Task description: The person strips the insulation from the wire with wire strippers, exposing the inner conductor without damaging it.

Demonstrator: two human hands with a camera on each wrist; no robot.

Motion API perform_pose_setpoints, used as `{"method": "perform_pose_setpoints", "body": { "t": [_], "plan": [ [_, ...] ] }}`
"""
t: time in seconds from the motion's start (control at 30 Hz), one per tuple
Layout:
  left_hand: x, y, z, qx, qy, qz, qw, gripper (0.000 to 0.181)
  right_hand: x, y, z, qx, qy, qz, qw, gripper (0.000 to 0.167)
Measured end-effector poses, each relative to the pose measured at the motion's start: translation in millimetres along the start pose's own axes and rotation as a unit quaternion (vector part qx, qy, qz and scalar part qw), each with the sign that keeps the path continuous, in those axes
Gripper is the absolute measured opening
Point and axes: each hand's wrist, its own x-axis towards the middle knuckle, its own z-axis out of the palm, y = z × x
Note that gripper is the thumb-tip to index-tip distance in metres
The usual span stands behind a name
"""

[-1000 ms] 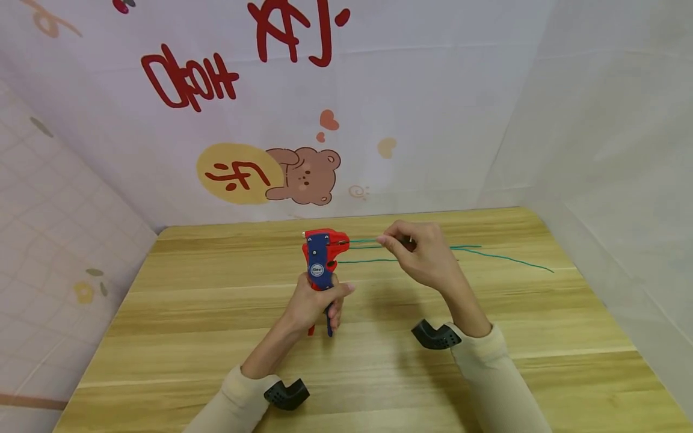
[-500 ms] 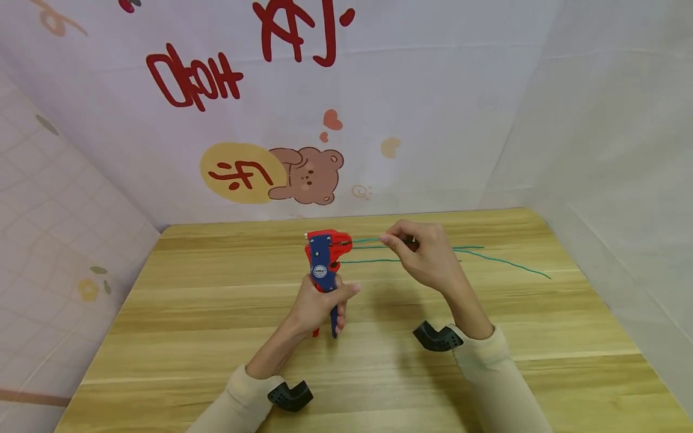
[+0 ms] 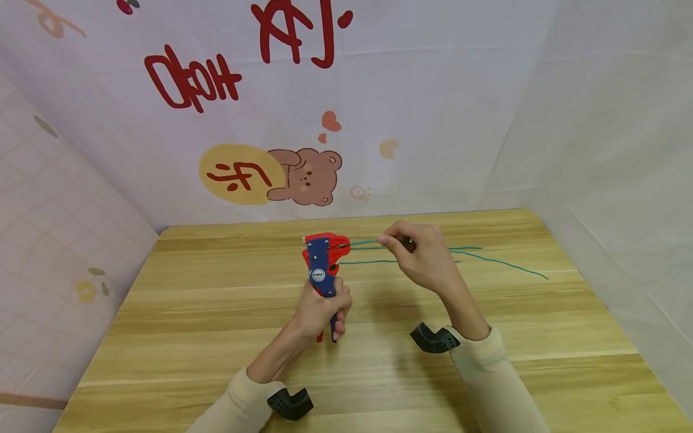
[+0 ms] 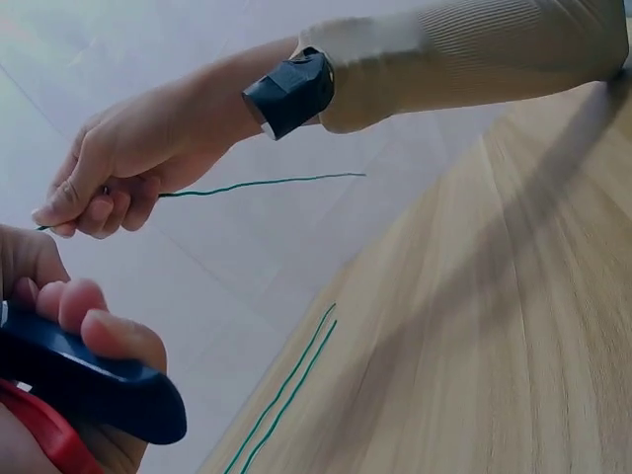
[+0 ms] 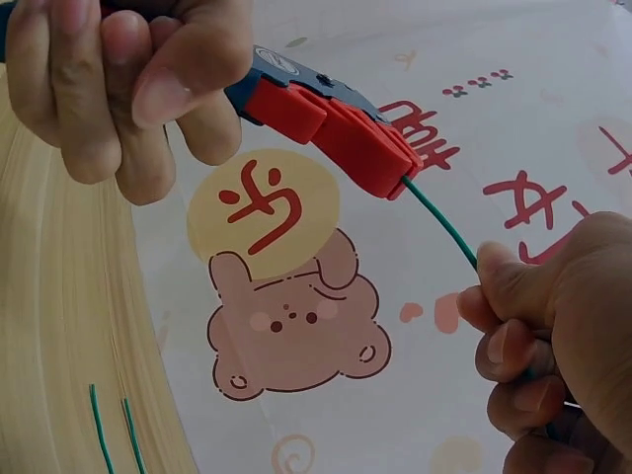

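Note:
My left hand [image 3: 320, 310] grips the handles of a red and blue wire stripper [image 3: 318, 258], held upright above the table with its thumb folded across. From the nose of the stripper, a thin green wire [image 5: 441, 222] runs to my right hand [image 3: 425, 257], which pinches it between thumb and fingers. The wire's end inside the stripper's jaws is hidden. Past the right hand, the wire's free tail [image 4: 267, 183] sticks out to the right. Two more green wires lie side by side on the table, the nearer wire [image 3: 368, 262] partly behind the right hand in the head view.
The wood-grain table [image 3: 216, 349] reaches back to a white printed cloth [image 3: 433, 120] with a bear figure and red characters. Cloth also hangs at the left and right sides. A black curved piece [image 3: 435, 338] sits at each wrist.
My left thumb, stretched out before, has folded down onto the stripper, and the fingers have tightened round its handles. The stripper has shifted slightly. My right hand has stayed almost still.

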Motion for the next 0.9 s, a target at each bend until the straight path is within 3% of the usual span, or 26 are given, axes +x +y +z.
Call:
{"method": "perform_pose_setpoints", "body": {
  "t": [0.27, 0.63, 0.73, 0.9],
  "plan": [
    [-0.8, 0.5, -0.7, -0.001, 0.004, -0.006, 1.0, 0.028, -0.4, 1, 2, -0.001, -0.001, -0.004, 1.0, 0.01],
    [-2.8, 3.7, -6.1, -0.006, -0.022, -0.014, 0.9997, 0.03, -0.7, -1, 4, -0.004, 0.006, -0.007, 1.0, 0.009],
    [-2.1, 4.2, -9.7, -0.017, -0.042, -0.013, 0.9989, 0.031, -0.1, -1, 4, 0.004, -0.002, -0.005, 1.0, 0.01],
    [3.9, 4.6, -12.3, -0.05, -0.105, 0.013, 0.9931, 0.031, 0.8, -1, -2, 0.01, -0.005, 0.002, 0.9999, 0.011]
  ]
}}
